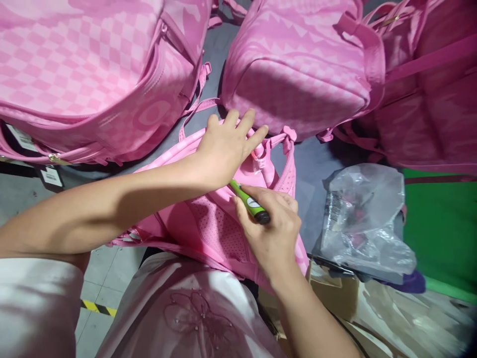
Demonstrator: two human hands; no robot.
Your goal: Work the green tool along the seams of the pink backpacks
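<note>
A pink backpack (219, 219) lies on the table in front of me, its dotted mesh back panel and a strap showing. My left hand (227, 149) rests across its upper part, palm down, with the fingers spread. Closed in my right hand (272, 223) is a green-handled tool (246, 198) with a black end. It points up and left toward my left wrist, which hides its working tip, so I cannot tell its kind. Just right of my left fingers is a clear plastic wrap (260, 161) on the pink strap.
Other pink backpacks stand around: a checkered one (93, 64) at the left, another (294, 74) straight ahead, and one (436, 109) at the right. A clear plastic bag (363, 214) sits on the table's right side, beside green material (439, 228). Cardboard (335, 293) is below it.
</note>
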